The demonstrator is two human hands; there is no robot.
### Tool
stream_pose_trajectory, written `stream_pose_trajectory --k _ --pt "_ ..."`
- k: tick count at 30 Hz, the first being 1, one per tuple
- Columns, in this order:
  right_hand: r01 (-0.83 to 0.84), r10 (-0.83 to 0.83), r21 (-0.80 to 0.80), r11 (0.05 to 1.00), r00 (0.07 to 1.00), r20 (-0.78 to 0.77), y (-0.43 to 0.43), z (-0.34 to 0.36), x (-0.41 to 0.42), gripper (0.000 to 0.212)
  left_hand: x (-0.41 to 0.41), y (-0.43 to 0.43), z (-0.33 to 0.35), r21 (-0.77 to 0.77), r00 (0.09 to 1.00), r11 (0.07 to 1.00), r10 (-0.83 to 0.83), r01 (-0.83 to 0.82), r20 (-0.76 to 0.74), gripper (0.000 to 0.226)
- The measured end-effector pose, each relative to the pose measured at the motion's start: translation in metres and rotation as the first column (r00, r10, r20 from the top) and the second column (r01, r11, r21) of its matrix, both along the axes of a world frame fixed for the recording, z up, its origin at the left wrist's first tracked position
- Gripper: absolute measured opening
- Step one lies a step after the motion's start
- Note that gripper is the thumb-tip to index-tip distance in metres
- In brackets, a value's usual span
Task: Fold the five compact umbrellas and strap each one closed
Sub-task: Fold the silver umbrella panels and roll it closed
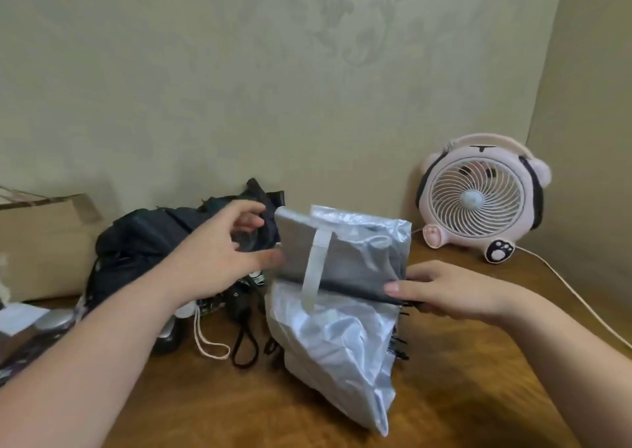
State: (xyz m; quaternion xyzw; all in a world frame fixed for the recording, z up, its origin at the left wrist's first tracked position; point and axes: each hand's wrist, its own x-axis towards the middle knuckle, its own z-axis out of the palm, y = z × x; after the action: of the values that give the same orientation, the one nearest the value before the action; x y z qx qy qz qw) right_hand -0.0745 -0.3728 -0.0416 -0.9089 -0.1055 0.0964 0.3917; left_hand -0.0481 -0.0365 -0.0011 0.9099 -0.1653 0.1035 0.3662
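Likely feels light, limp and slippery, so pinches silver umbrella [342,259] at its stiff ribs [399,346] with right hand [455,290], left hand [222,252] open alongside.

- Bare table [212,413] lies open nearest me, left of the silver umbrella [342,345].
- Dark umbrella pile [143,242] and loose wrist loops [242,314] crowd my left.
- Fan [478,201] and its cord [578,300] block the far right corner.
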Motion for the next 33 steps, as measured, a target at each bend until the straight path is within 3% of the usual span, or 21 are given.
stream_pose_trajectory --k 3,8,12,14,16,19,22,24,26,28,30,32,33 --pt "0.01 -0.014 0.043 0.999 0.997 0.08 0.007 0.001 0.002 0.057 0.006 -0.001 -0.025 0.179 0.978 0.975 -0.098 0.131 -0.182 0.08" --pt "0.106 -0.1 -0.026 0.994 0.981 0.168 0.011 0.007 0.008 0.041 0.005 -0.021 -0.027 0.05 0.951 0.964 -0.248 0.262 -0.186 0.03" --pt "0.184 -0.18 -0.03 0.982 0.977 0.118 -0.002 0.015 0.023 0.032 0.01 -0.018 -0.015 0.016 0.928 0.963 -0.256 0.27 -0.27 0.046" --pt "0.216 -0.215 -0.01 0.976 0.975 0.055 -0.009 0.018 0.027 0.027 0.009 -0.014 -0.016 -0.111 0.948 0.985 -0.159 0.133 -0.276 0.066" --pt "0.261 -0.26 0.074 0.962 0.965 -0.033 -0.014 0.017 0.029 0.03 0.001 -0.007 -0.024 -0.221 0.966 0.972 0.018 -0.077 -0.258 0.071" --pt "0.336 -0.275 0.323 0.885 0.936 -0.219 -0.016 0.005 0.026 0.041 -0.022 0.01 -0.045 -0.433 0.945 0.854 0.183 -0.289 -0.27 0.054" --pt "0.392 -0.191 0.559 0.73 0.903 -0.384 -0.007 -0.003 0.025 0.049 -0.064 0.017 -0.058 -0.501 0.906 0.758 0.392 -0.417 -0.16 0.024" --pt "0.425 -0.095 0.67 0.609 0.877 -0.471 0.008 -0.002 0.027 0.043 -0.096 0.004 -0.063 -0.5 0.896 0.752 0.423 -0.431 -0.135 0.03" --pt "0.449 -0.007 0.718 0.531 0.85 -0.526 0.027 0.0 0.029 0.039 -0.117 -0.024 -0.068 -0.42 0.93 0.848 0.204 -0.324 -0.305 0.043" --pt "0.468 0.04 0.727 0.502 0.828 -0.56 0.046 0.001 0.029 0.039 -0.113 -0.05 -0.069 -0.355 0.825 0.918 -0.058 -0.176 -0.562 0.065" --pt "0.497 0.046 0.711 0.498 0.803 -0.594 0.063 -0.002 0.026 0.043 -0.089 -0.064 -0.065 -0.47 0.719 0.858 -0.193 -0.207 -0.668 0.099" --pt "0.52 0.04 0.694 0.498 0.785 -0.618 0.074 -0.007 0.022 0.05 -0.055 -0.07 -0.063 -0.621 0.648 0.717 -0.316 -0.315 -0.693 0.129" --pt "0.527 0.036 0.686 0.502 0.779 -0.626 0.079 -0.01 0.019 0.052 -0.043 -0.075 -0.062 -0.67 0.614 0.652 -0.378 -0.354 -0.692 0.133"
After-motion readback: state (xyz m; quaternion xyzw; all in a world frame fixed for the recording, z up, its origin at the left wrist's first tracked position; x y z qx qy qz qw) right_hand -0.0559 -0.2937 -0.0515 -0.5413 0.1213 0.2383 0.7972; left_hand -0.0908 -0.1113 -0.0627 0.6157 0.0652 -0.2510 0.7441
